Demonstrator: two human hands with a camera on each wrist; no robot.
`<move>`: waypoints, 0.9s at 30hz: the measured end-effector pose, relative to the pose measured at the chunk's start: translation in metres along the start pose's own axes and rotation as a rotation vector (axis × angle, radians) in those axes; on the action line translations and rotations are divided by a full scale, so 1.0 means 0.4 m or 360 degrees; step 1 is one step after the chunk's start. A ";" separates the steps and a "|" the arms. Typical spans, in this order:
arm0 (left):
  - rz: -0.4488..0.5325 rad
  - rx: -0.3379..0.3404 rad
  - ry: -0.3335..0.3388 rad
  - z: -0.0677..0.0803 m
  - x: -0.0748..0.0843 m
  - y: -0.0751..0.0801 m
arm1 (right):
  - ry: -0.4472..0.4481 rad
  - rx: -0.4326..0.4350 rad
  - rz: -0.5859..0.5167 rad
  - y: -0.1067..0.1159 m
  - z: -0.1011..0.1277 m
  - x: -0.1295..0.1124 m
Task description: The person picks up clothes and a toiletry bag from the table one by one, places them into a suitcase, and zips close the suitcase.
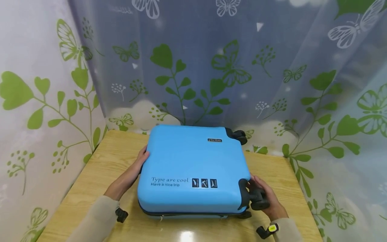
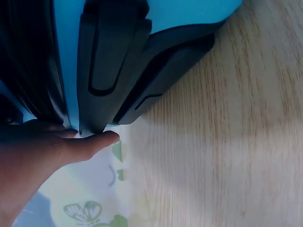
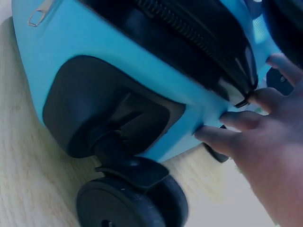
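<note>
A light blue hard-shell suitcase (image 1: 193,161) lies flat on the wooden table, lettered side up, with black wheels toward the right. My left hand (image 1: 136,166) rests against its left end; in the left wrist view the fingers and thumb (image 2: 104,142) touch it beside the black handle (image 2: 106,52). At the wheeled end, my right hand (image 1: 269,195) is behind the near wheel (image 1: 258,198). The right wrist view shows its extended fingers (image 3: 218,137) pressing the blue shell near the zipper (image 3: 189,33). The suitcase's underside is hidden.
The wooden table (image 1: 112,148) runs beneath and around the suitcase. A curtain (image 1: 193,60) with green leaves and butterflies hangs behind it and along both sides. A far wheel (image 1: 239,136) sticks out at the upper right corner, and a zipper pull (image 3: 40,14) hangs at the near side.
</note>
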State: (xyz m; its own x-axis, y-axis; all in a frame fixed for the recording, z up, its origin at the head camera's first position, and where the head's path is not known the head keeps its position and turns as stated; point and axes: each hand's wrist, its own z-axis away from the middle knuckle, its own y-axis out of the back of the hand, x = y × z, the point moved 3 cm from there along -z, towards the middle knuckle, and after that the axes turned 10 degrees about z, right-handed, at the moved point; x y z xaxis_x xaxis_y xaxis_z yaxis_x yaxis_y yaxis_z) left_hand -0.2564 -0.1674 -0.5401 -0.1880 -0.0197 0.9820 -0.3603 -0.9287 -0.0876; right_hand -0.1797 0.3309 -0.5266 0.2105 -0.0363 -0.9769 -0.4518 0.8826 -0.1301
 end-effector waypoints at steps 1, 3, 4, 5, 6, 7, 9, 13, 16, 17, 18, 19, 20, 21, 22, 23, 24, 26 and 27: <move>-0.0012 -0.0004 0.0004 -0.004 -0.001 0.001 | 0.0013 -0.0015 -0.0018 0.000 0.000 -0.001; -0.0029 -0.0003 0.0008 -0.007 -0.006 0.003 | 0.0013 -0.0011 -0.0019 -0.003 0.001 0.000; -0.0028 0.0004 0.0008 -0.007 -0.008 0.005 | -0.0003 0.0010 -0.0014 -0.005 0.000 0.001; -0.0029 0.0011 0.0007 -0.008 -0.009 0.007 | -0.0023 0.0041 -0.0012 -0.006 -0.001 0.003; -0.0028 0.0019 0.0011 -0.009 -0.010 0.009 | -0.0051 0.0078 -0.0003 -0.007 -0.002 0.003; -0.0028 0.0029 0.0017 -0.009 -0.010 0.010 | -0.0081 0.0116 0.0005 -0.008 -0.004 0.005; -0.0040 0.0043 0.0040 -0.009 -0.009 0.011 | -0.0121 0.0165 0.0032 -0.009 -0.006 0.006; -0.0082 0.0041 0.0075 -0.002 0.000 0.008 | -0.0094 0.0151 0.0043 -0.010 -0.008 0.006; -0.0095 0.0025 0.0105 0.010 0.005 0.008 | -0.0022 0.0066 -0.0005 -0.013 -0.009 0.004; -0.0086 0.0025 0.0123 0.013 0.005 0.006 | -0.0001 0.0039 -0.0024 -0.013 -0.008 0.004; -0.0077 0.0019 0.0138 0.017 0.004 0.006 | 0.0017 0.0020 -0.0041 -0.013 -0.008 0.004; -0.0070 0.0015 0.0153 0.021 0.002 0.006 | 0.0025 -0.0006 -0.0052 -0.013 -0.009 0.005; -0.0058 0.0014 0.0166 0.025 -0.001 0.006 | 0.0034 -0.0027 -0.0059 -0.014 -0.010 0.006; -0.0043 0.0015 0.0177 0.029 -0.005 0.007 | 0.0041 -0.0045 -0.0060 -0.015 -0.011 0.006; -0.0034 0.0018 0.0182 0.033 -0.008 0.007 | 0.0042 -0.0051 -0.0060 -0.015 -0.012 0.007; -0.0023 0.0019 0.0185 0.034 -0.010 0.007 | 0.0043 -0.0050 -0.0064 -0.015 -0.013 0.008; -0.0012 0.0013 0.0180 0.035 -0.012 0.006 | 0.0043 -0.0048 -0.0067 -0.015 -0.013 0.008; 0.0002 0.0005 0.0160 0.031 -0.013 0.005 | 0.0041 -0.0036 -0.0080 -0.015 -0.011 0.010; 0.0007 -0.0003 0.0147 0.028 -0.013 0.005 | 0.0041 -0.0032 -0.0092 -0.016 -0.009 0.011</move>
State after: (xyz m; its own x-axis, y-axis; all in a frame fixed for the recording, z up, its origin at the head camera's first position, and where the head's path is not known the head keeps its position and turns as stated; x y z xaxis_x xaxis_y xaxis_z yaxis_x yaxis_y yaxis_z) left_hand -0.2458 -0.1732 -0.5434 -0.2732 0.0107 0.9619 -0.3611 -0.9279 -0.0923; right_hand -0.1792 0.3235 -0.5306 0.2146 -0.0995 -0.9716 -0.4568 0.8691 -0.1899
